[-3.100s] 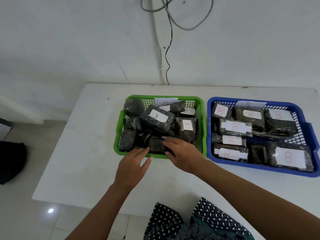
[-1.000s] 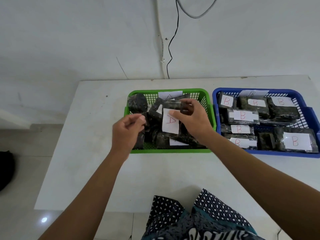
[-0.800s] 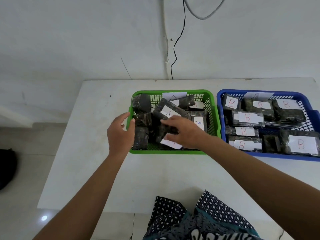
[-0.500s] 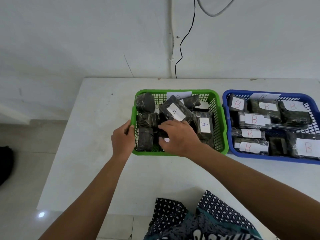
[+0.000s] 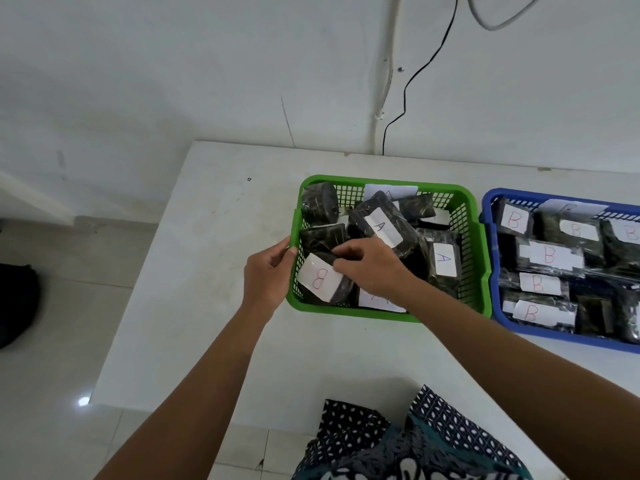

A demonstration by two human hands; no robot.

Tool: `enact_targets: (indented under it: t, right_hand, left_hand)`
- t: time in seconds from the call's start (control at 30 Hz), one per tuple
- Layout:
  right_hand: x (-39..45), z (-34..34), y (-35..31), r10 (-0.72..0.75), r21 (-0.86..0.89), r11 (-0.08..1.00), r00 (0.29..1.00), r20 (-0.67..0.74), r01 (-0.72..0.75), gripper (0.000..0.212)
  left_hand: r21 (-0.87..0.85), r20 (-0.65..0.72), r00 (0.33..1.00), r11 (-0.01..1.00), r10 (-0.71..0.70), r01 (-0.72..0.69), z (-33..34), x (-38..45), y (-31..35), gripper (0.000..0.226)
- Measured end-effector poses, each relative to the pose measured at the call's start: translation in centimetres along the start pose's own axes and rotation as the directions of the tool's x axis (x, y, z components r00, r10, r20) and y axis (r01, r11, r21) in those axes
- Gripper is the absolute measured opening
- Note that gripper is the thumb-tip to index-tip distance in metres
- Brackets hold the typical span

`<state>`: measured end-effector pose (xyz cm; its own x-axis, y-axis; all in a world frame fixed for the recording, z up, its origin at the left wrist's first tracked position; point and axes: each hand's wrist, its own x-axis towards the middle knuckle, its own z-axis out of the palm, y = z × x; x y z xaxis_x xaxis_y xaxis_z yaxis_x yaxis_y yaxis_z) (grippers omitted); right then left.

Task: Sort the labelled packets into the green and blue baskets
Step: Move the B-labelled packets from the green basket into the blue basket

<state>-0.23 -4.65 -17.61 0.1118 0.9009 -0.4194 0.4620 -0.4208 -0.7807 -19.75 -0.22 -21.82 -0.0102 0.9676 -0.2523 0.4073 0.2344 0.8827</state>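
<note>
My right hand (image 5: 372, 268) reaches into the green basket (image 5: 476, 251) on the white surface (image 5: 214, 244), its grip pinched on the upper edge of a dark packet labelled B (image 5: 320, 280) that lies at the basket's near-left corner among packets marked A. My left hand (image 5: 268, 277) rests against the basket's left wall, thumb hooked over the rim, fingers curled round it to steady it.

The packet lies tilted, its white label facing up and toward me. Its long axis seems to run from upper left to lower right, roughly along the near wall, and the red B reads upside down from where I stand. Its lower end sits against the near-left corner; my right fingers (image 5: 346, 252) cover part of its top edge.

This 1 packet looks misplaced, so I judge the step in hand to be lifting it out for the blue basket (image 5: 486, 216), which stands just beside the green one on the right and holds packets marked B. To do it well, I should raise it straight up clear of the neighbouring A packet (image 5: 381, 226) and the mesh wall, keep my left hand bracing the basket, and carry it with the label in sight.
</note>
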Motion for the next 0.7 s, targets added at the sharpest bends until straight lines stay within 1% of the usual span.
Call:
enact_targets:
  t: [0.07, 0.13, 0.2, 0.27, 0.4, 0.43, 0.47, 0.53, 0.6, 0.63, 0.67, 0.7]
  right_hand:
    - [-0.1, -0.4, 0.7, -0.028, -0.015, 0.999, 0.998, 0.055, 0.029, 0.029]
    - [-0.1, -0.3, 0.9, -0.043, -0.044, 0.998, 0.997, 0.072, 0.046, 0.033]
    - [-0.1, -0.2, 1.0, -0.05, -0.111, 0.992, 0.995, 0.086, 0.06, 0.036]
    - [0.1, -0.3, 1.0, -0.045, -0.15, 0.987, 0.995, 0.094, 0.059, 0.035]
    - [0.4, -0.5, 1.1, -0.024, -0.081, 0.996, 0.997, 0.074, 0.03, 0.017]
    - [0.5, -0.4, 1.0, -0.029, -0.073, 0.997, 0.996, 0.081, 0.035, 0.018]
    - [0.5, -0.4, 1.0, -0.034, -0.07, 0.997, 0.996, 0.085, 0.04, 0.024]
    - [0.4, -0.4, 0.8, -0.052, -0.052, 0.997, 0.998, 0.042, 0.055, 0.033]
    - [0.1, -1.0, 0.6, -0.076, 0.038, 0.996, 0.996, -0.043, 0.078, 0.037]
    - [-0.1, -1.6, 0.5, -0.073, 0.123, 0.989, 0.993, -0.088, 0.083, 0.04]
    - [-0.5, -2.3, 0.4, -0.054, 0.236, 0.968, 0.99, -0.129, 0.084, 0.044]
    - [-0.8, -3.1, 0.5, -0.018, 0.371, 0.925, 0.987, -0.162, 0.078, 0.048]
  left_hand:
    - [0.002, -0.004, 1.0, 1.0, 0.003, -0.003, 0.1, 0.1, 0.0, 0.032]
    - [0.002, -0.002, 1.0, 1.0, 0.0, 0.0, 0.1, 0.1, -0.1, 0.032]
    - [0.0, -0.001, 1.0, 1.0, 0.001, -0.001, 0.0, 0.2, -0.1, 0.032]
    - [-0.001, 0.001, 1.0, 1.0, 0.008, -0.008, -0.1, 0.2, 0.0, 0.031]
    - [-0.005, 0.014, 1.0, 1.0, 0.001, -0.001, -0.1, 0.0, 0.2, 0.03]
    - [0.002, 0.013, 1.0, 1.0, 0.004, -0.004, -0.1, 0.0, 0.2, 0.03]
    - [0.015, 0.012, 1.0, 1.0, 0.012, -0.012, -0.1, -0.1, 0.4, 0.029]
    - [0.079, 0.018, 0.998, 0.995, 0.055, -0.057, -0.2, -0.2, 1.1, 0.026]
    - [0.158, -0.01, 0.992, 0.98, 0.124, -0.121, 0.0, -0.5, 2.0, 0.024]
    - [0.165, -0.052, 0.987, 0.976, 0.149, -0.139, 0.2, -0.7, 2.6, 0.026]
    - [0.137, -0.094, 0.981, 0.978, 0.172, -0.158, 0.5, -1.0, 3.3, 0.029]
    - [0.088, -0.122, 0.972, 0.978, 0.201, -0.191, 0.9, -1.4, 4.2, 0.031]
